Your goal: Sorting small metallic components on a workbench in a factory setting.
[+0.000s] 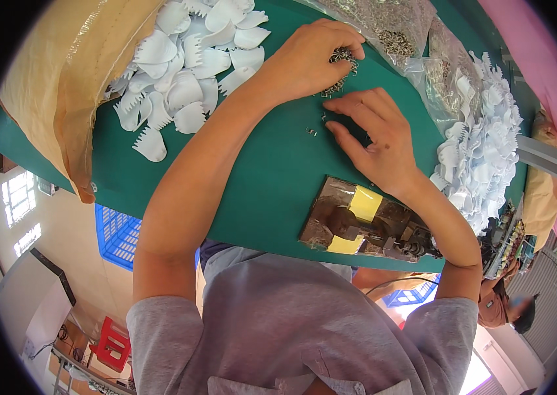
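Observation:
My left hand [311,58] reaches to the far middle of the green table, its fingers curled round a small heap of metal clips [339,78]. Close by on the right, my right hand [374,135] hovers low with thumb and forefinger apart. A tiny metal piece lies near the gap between these fingertips, apparently not gripped. One loose metal clip [311,131] rests on the green surface just left of that hand. Below my right hand, a dark metal hand-press device [367,220] with yellow patches sits at the table's near edge.
White comb-toothed plastic pieces [183,85] lie piled at the left beside a brown paper sack [67,85]. Another heap of white pieces [479,151] stands right. Clear plastic bags [397,36] of metal bits lie at the back. A blue crate [115,236] is below the table.

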Motion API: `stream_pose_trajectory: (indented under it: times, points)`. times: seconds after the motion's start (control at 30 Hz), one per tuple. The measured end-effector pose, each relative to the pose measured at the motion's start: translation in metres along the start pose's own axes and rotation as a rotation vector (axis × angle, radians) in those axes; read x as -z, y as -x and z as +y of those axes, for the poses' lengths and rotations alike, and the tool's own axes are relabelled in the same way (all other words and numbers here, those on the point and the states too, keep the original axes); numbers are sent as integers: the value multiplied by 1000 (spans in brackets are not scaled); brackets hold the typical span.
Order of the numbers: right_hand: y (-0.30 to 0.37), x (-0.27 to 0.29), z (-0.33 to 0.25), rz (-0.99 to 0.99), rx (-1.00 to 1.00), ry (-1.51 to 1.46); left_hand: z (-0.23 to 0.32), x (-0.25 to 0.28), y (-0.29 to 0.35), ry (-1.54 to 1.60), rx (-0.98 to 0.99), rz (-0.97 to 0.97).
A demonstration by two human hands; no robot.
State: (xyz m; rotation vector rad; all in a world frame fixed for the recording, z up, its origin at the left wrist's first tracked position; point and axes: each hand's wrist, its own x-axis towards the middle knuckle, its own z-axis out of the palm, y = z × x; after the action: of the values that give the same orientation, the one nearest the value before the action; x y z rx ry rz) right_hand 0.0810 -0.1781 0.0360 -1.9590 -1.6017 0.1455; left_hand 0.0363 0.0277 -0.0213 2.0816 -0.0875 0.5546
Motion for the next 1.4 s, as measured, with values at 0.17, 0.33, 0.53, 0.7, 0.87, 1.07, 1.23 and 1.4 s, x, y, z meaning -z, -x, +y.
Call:
stream_pose_trajectory:
  times: [0.17, 0.33, 0.53, 0.7, 0.87, 1.07, 1.23, 1.4]
  points:
    - [0, -3, -8, 3, 13, -14, 1, 0, -1, 16, 11, -7]
    - [1, -4, -8, 31, 15, -2, -1, 1, 0, 16, 19, -14]
    - [-1, -3, 7, 91, 10, 156, -1, -2, 0, 27, -5, 8]
    - [-7, -8, 6, 79, 15, 138, -2, -2, 1, 16, 9, 5]
    - [-5, -6, 8, 113, 10, 72, -2, -3, 1, 30, 7, 19]
    - [-3, -2, 4, 58, -9, 49, -3, -2, 1, 18, 6, 4]
    - [-2, -2, 7, 101, -79, -12, -3, -2, 1, 17, -2, 4]
    - [-1, -6, 5, 93, -74, -17, -1, -1, 0, -3, 14, -9]
